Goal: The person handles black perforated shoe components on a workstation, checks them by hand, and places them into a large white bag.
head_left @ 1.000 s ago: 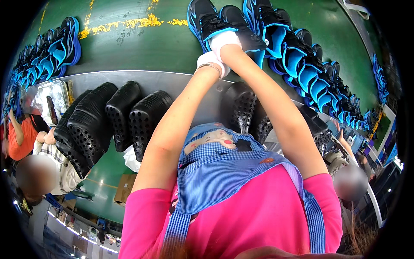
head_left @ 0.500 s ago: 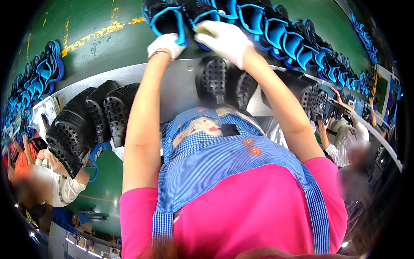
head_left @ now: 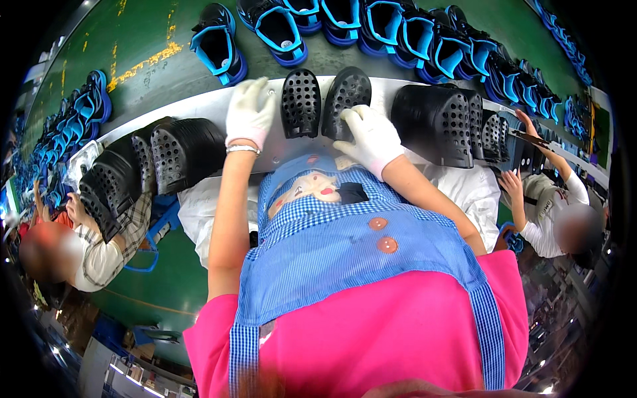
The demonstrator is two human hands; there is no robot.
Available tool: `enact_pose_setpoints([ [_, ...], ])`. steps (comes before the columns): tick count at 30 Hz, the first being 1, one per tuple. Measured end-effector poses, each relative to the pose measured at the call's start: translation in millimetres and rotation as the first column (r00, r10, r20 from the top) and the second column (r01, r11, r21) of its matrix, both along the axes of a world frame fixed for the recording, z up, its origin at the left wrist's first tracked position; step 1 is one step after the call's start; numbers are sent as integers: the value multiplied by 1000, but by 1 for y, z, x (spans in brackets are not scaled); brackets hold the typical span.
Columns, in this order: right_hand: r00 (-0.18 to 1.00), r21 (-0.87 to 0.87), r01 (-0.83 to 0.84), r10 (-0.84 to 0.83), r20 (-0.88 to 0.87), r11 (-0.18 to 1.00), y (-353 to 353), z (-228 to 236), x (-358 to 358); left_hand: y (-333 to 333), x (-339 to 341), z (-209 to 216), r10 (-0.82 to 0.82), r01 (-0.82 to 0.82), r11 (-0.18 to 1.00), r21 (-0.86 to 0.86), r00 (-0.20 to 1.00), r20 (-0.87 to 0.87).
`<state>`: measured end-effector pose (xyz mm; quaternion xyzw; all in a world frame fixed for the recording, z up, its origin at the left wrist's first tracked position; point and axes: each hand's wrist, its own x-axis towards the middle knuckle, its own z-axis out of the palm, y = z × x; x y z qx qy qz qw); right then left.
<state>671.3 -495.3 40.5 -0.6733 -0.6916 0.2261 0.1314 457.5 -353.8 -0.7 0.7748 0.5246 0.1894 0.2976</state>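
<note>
Two black perforated plastic shoe inserts lie side by side on the grey metal bench edge in front of me. The left shoe insert (head_left: 300, 99) is beside my left hand (head_left: 249, 113), which wears a white glove and has its fingers raised and apart, holding nothing. My right hand (head_left: 373, 140), also in a white glove, has its fingers curled over the near end of the right shoe insert (head_left: 350, 89), with the thumb below it. Beyond the bench, a black-and-blue shoe (head_left: 217, 50) and another black-and-blue shoe (head_left: 279, 33) stand with their openings toward me.
Stacked black inserts sit to my left (head_left: 182, 156) and right (head_left: 431, 123). Several black-and-blue shoes (head_left: 415, 40) line the green surface beyond, curving off right; more shoes (head_left: 86, 106) stand far left. White bags (head_left: 464, 196) hang below the bench. Co-workers are at both sides.
Both hands have drawn back from the shoes toward the bench. The right hand is now at the right insert. The nearest shoes appear set apart, and the two inserts lie farther forward.
</note>
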Motion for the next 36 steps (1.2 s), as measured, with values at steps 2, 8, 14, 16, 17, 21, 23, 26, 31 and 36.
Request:
enact_pose_setpoints([
  [2,1000,30,-11,11,-12,1000,-3,-2,1,-15,7,5,-5,2,996,-84,1000,-26],
  [8,993,35,-1,5,-114,999,-4,27,12,-37,21,24,96,-21,925,-379,979,179],
  [14,943,173,-122,169,-288,977,12,82,0,-49,35,74,729,724,163,-671,370,576],
  [16,938,161,-76,125,-323,984,19,84,-2,-44,31,58,734,734,174,-657,349,583],
  [17,940,102,-30,62,-336,994,21,79,-3,-44,33,56,726,734,219,-643,318,610],
  [21,954,-11,111,-110,-278,994,37,68,-17,-31,30,45,604,670,434,-603,280,746],
  [23,961,-163,113,-150,-231,980,54,67,-18,-23,30,46,540,675,501,-542,246,805],
  [26,967,-125,167,-187,-176,978,68,64,-27,-14,28,34,600,639,488,-594,249,760],
  [31,983,-220,179,-182,8,959,106,55,-26,15,27,10,673,667,341,-663,320,667],
  [36,986,-279,147,-117,121,949,153,40,-6,45,25,-16,60,45,949,-313,946,319],
])
